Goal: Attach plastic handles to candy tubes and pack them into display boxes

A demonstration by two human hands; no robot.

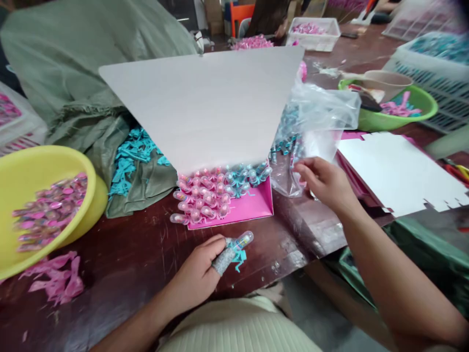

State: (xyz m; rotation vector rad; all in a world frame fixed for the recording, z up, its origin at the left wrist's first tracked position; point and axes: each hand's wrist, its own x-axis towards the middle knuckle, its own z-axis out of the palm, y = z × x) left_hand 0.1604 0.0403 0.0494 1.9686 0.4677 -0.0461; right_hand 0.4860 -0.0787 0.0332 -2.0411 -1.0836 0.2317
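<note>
My left hand [205,266], with silvery tape round a finger or the thumb, is closed on a clear-domed capsule toy [244,239] with teal limbs dangling from it. It is just in front of a pink display box [252,205] whose large white lid [205,107] stands raised. Inside the box, rows of pink capsule toys [200,203] fill the left, and teal capsule toys [240,175] stand at the back right. My right hand [326,183] has its fingers closed at the side of a clear plastic bag [286,178]; what lies between the fingertips is hidden. More teal capsules [287,127] show in the bag.
A yellow basin [93,195] of pink capsules stands at left, beside loose pink pieces [60,278]. Teal pieces [134,154] lie on green cloth [91,132]. At right are flat white box card [399,171], a green basin [427,107] and a white crate [432,78].
</note>
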